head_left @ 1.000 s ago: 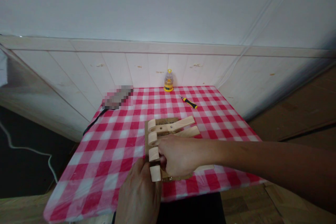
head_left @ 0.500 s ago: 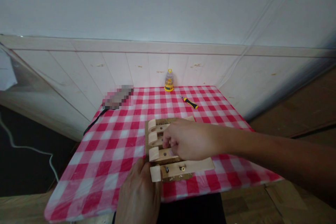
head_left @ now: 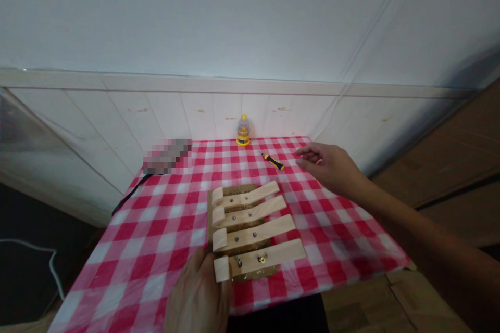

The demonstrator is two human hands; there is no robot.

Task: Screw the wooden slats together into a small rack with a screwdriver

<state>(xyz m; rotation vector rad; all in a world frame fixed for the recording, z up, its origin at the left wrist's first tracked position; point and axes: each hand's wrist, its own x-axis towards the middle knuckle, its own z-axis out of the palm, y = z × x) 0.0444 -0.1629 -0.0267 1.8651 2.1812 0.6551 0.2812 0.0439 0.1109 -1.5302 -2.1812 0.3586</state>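
A wooden hook rack (head_left: pixel 260 230) lies on the table: several pale strips with curved ends, fixed across a brown backing board. My left hand (head_left: pixel 197 291) grips its near left corner, with fingertips partly hidden beneath. Two screws stand proud of the nearest strip, one silvery (head_left: pixel 239 261) and one brass-coloured (head_left: pixel 262 260). On the other strips the screw heads sit about flush. My right hand (head_left: pixel 322 164) is in the air over the table's right side, thumb and fingers apart, holding nothing. Left of its fingertips lies a black and yellow screwdriver (head_left: pixel 273 162).
A clear, yellow-based bit holder (head_left: pixel 242 132) stands at the back by the panelled wall (head_left: pixel 195 114). A blurred-out flat object (head_left: pixel 167 156) with a black strap lies at the back left. Red and white checked cloth (head_left: pixel 156 250) covers the table.
My right hand has left the rack and moved up and right, towards the screwdriver. The strips it covered now show. My left hand keeps its grip; the whole view has shifted slightly.
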